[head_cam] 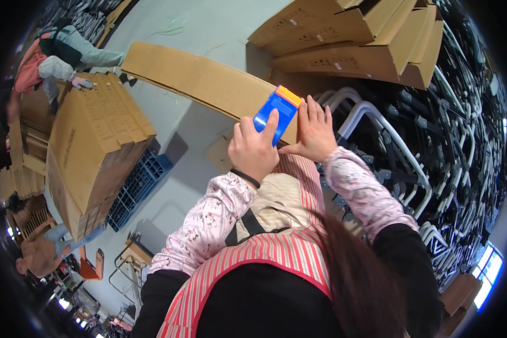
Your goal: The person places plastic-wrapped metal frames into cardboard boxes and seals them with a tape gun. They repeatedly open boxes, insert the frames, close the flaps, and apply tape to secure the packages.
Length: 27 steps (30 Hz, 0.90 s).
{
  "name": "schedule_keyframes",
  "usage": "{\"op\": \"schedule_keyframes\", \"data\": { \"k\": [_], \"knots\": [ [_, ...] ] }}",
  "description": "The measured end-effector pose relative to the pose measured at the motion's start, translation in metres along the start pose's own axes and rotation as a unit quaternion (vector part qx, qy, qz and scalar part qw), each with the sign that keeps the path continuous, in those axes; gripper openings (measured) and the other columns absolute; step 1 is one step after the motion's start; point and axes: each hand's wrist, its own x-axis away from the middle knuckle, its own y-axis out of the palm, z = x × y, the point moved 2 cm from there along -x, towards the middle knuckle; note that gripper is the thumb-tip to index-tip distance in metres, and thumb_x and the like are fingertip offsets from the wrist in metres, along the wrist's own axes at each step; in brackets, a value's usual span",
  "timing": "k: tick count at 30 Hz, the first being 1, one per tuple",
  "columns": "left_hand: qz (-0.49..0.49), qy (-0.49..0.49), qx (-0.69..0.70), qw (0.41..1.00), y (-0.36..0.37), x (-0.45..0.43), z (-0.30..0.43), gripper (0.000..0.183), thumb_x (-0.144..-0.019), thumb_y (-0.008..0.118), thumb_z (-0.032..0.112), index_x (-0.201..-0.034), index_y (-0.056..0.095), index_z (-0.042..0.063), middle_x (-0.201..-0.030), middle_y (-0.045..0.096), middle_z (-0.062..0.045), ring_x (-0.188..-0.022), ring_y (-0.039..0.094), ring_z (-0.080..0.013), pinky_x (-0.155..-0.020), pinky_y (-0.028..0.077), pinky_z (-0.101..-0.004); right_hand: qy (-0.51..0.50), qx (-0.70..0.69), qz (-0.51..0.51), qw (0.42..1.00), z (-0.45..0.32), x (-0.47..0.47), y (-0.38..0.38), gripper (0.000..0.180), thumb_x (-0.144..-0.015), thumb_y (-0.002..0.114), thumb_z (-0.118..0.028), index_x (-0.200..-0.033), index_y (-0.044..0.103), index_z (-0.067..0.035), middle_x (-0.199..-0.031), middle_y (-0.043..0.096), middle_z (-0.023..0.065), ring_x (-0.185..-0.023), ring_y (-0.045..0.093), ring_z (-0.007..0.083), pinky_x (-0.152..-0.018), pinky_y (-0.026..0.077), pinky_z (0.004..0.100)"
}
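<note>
A long, narrow cardboard carton (211, 80) stretches away from my body towards the upper left. My left hand (253, 148) grips a blue handheld tape dispenser (279, 107) with an orange front edge, its index finger laid along the top. The dispenser is over the near end of the carton, and the tape itself is hidden. My right hand (317, 133) has its fingers extended and lies against the carton's near right edge, beside the dispenser. Its thumb points towards my left hand.
Open cartons (333, 59) stand at the upper right, above many metal tube frames (384, 135). On the left, stacked flat cartons (97, 148) rest on a blue plastic pallet (139, 186). A person (59, 63) bends over that stack; another person (42, 253) is lower left, near an orange pallet jack (91, 266).
</note>
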Motion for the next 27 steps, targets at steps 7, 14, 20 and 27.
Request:
{"op": "schedule_keyframes", "data": {
  "k": [7, 14, 20, 27],
  "knots": [
    [0.024, 0.006, -0.009, 1.0, -0.002, -0.004, 0.007, 0.068, -0.065, 0.068, 0.009, -0.129, 0.048, 0.022, -0.096, 0.048, -0.013, -0.086, 0.054, -0.0316, -0.067, 0.051, -0.0397, -0.056, -0.025, 0.237, 0.97, 0.009, -0.004, 0.035, 0.106, -0.048, 0.075, -0.044, -0.131, 0.035, 0.007, -0.12, 0.043, 0.0205, -0.113, 0.041, 0.0373, -0.098, 0.032, 0.0458],
    [0.01, -0.073, 0.032, 0.997, -0.012, 0.154, -0.05, 0.077, -0.062, 0.066, -0.005, -0.131, 0.047, 0.024, -0.101, 0.049, -0.016, -0.092, 0.052, -0.0365, -0.076, 0.046, -0.0446, -0.048, -0.024, 0.222, 0.974, 0.011, -0.001, 0.034, 0.106, -0.047, 0.078, -0.04, -0.134, 0.036, 0.003, -0.122, 0.043, 0.0209, -0.115, 0.041, 0.0384, -0.098, 0.032, 0.0473],
    [-0.057, -0.108, -0.043, 0.992, 0.021, 0.173, -0.07, 0.065, -0.067, 0.065, -0.001, -0.126, 0.051, 0.023, -0.096, 0.049, -0.015, -0.088, 0.052, -0.0349, -0.074, 0.045, -0.0424, -0.031, -0.036, 0.18, 0.983, -0.002, -0.001, 0.027, 0.109, -0.043, 0.08, -0.038, -0.133, 0.034, 0.004, -0.122, 0.042, 0.0211, -0.116, 0.04, 0.0392, -0.098, 0.031, 0.0485],
    [-0.256, -0.176, -0.102, 0.945, 0.103, 0.036, -0.035, 0.024, -0.073, 0.063, 0.025, -0.095, 0.064, 0.015, -0.096, 0.057, -0.014, -0.086, 0.056, -0.0304, -0.071, 0.047, -0.0395, -0.04, -0.032, 0.184, 0.982, -0.016, 0.016, 0.031, 0.112, -0.045, 0.077, -0.039, -0.135, 0.03, 0.009, -0.126, 0.039, 0.0251, -0.117, 0.039, 0.0418, -0.099, 0.029, 0.0499]
  ]
}}
